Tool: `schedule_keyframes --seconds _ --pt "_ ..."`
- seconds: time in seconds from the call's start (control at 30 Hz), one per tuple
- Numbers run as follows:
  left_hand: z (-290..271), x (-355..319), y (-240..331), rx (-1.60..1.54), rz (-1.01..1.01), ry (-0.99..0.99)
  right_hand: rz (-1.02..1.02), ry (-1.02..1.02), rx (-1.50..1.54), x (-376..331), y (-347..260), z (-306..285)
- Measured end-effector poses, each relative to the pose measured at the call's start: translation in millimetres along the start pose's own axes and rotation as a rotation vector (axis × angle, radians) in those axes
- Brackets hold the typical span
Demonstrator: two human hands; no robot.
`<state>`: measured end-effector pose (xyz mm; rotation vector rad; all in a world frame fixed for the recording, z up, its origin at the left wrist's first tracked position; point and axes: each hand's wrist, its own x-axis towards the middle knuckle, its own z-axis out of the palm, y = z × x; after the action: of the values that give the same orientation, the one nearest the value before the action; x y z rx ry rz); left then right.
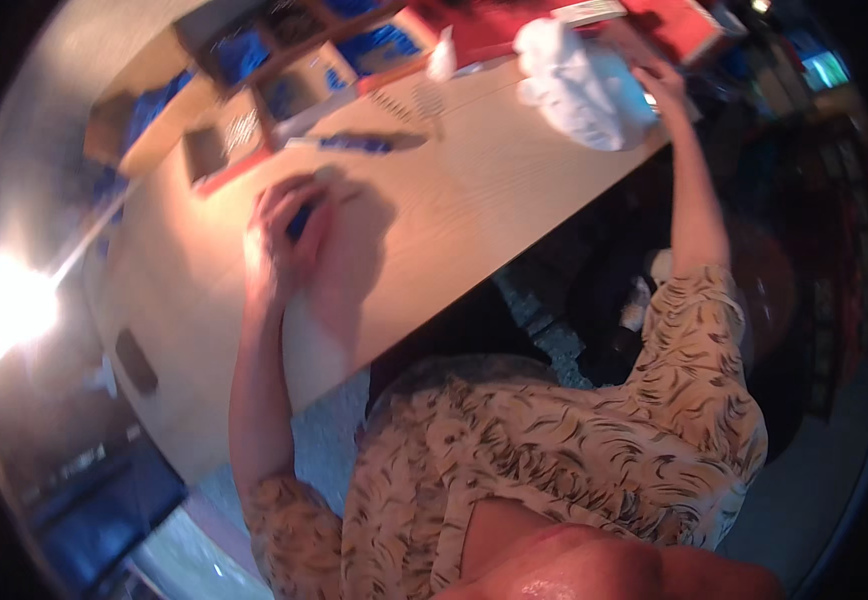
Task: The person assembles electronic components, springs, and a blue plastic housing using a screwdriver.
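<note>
Crumpled white plastic bag [579,85], woodgrain table [474,190]

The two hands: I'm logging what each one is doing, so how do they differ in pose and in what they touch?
The left hand is curled, close in on the wooden table, closed around a small blue thing; the right hand is stretched far out to the table's far edge, against a white crumpled bag. The left arm is bent; the right arm is nearly straight. Both come from sleeves of the same patterned shirt.
</note>
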<state>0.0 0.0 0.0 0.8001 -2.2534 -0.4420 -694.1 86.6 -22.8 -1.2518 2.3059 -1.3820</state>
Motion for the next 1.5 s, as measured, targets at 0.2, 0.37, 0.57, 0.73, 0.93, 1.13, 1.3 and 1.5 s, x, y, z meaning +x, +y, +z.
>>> schedule_keyframes --seconds 0.2,0.37,0.57,0.73,0.93,1.13,1.3,1.5 --pt "-13.8 -35.4 -12.6 -0.227 -0.233 0.1 -0.247 -0.081 -0.238 35.4 38.1 33.8" --pt "-26.4 -48.8 -28.6 -0.778 -0.523 0.053 -0.402 -0.113 -0.363 40.2 38.0 17.7" --pt "-62.8 -68.8 -32.3 -0.367 -0.476 -0.16 -0.483 0.087 -0.132 -99.9 -167.1 98.0" --pt "-54.0 -68.0 -34.3 -0.325 -0.42 -0.199 -0.767 -0.502 0.057 -260.4 -283.2 194.8" --pt "-48.0 -69.0 -29.3 -0.262 -0.311 -0.182 -0.73 -0.668 0.04 -308.4 -290.0 259.8" --pt "-49.9 -60.4 -16.0 -0.17 -0.361 -0.252 -0.751 -0.596 0.152 -310.6 -290.4 275.5" --pt "-43.0 -62.4 -31.0 -0.301 -0.369 -0.238 -0.767 -0.598 0.098 -313.8 -299.0 270.2" --pt "-46.1 -56.3 -21.1 -0.193 -0.369 -0.26 -0.885 -0.483 0.076 -318.3 -279.2 296.2"
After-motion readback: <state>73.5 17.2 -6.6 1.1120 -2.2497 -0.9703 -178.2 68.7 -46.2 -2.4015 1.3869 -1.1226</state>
